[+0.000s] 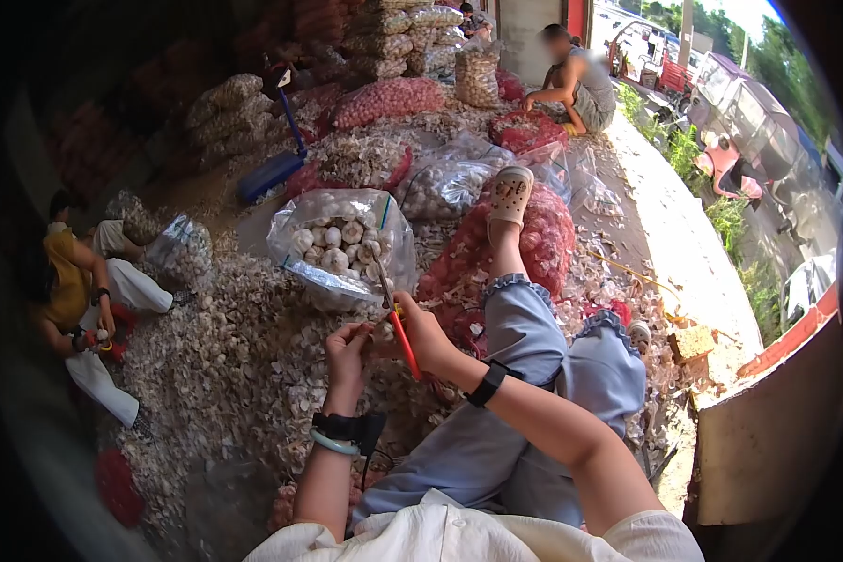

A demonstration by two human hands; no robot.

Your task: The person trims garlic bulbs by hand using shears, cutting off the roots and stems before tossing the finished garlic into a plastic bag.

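Note:
My right hand [423,339] is closed around a pair of scissors [402,335] with red handles, its metal blades pointing up and away from me. Just to the left, my left hand [348,345] has its fingers pinched together close to the handles. A small pale thing shows at those fingertips, and I cannot tell what it is. Beyond both hands stands an open clear plastic bag [398,239] holding white garlic bulbs [335,245]. The blade tips overlap the bag's near right side in this view.
Garlic skins [225,375] cover the floor. A red mesh sack of garlic [543,234] lies under my raised foot. A blue dustpan [270,176] stands behind the bag. One person [75,272] sits at left, another [576,84] crouches at the back. Filled sacks [379,42] are stacked behind.

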